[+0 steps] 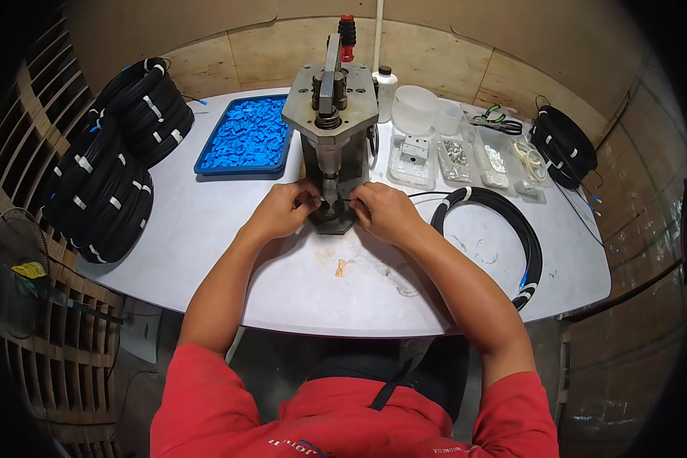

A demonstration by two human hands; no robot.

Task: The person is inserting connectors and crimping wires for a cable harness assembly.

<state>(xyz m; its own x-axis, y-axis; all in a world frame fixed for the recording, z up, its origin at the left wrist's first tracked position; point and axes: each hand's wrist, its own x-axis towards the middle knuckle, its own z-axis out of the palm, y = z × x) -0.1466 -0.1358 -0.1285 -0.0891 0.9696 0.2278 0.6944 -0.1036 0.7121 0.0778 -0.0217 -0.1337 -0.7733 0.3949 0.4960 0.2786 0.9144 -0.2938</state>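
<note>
A metal hand press (pixel 330 137) stands before me, its ram pointing down at a small base. My left hand (pixel 284 209) is closed in a pinch at the left of the base; what its fingertips hold, if anything, is too small to make out. On the other side my right hand (pixel 386 211) pinches a thin black cable (pixel 427 193), close under the ram. The cable runs right to a coil of black cable (pixel 528 233) bound with white ties, which lies on the table. A blue tip shows on the coil's near side.
Left of the press is a blue tray (pixel 240 169) full of small blue parts. Bundled black coils (pixel 103 191) stand at the left edge, another bundle (pixel 563 145) at the right. Clear boxes of small parts (pixel 456 162) and a white bottle (pixel 386 95) sit behind the coil.
</note>
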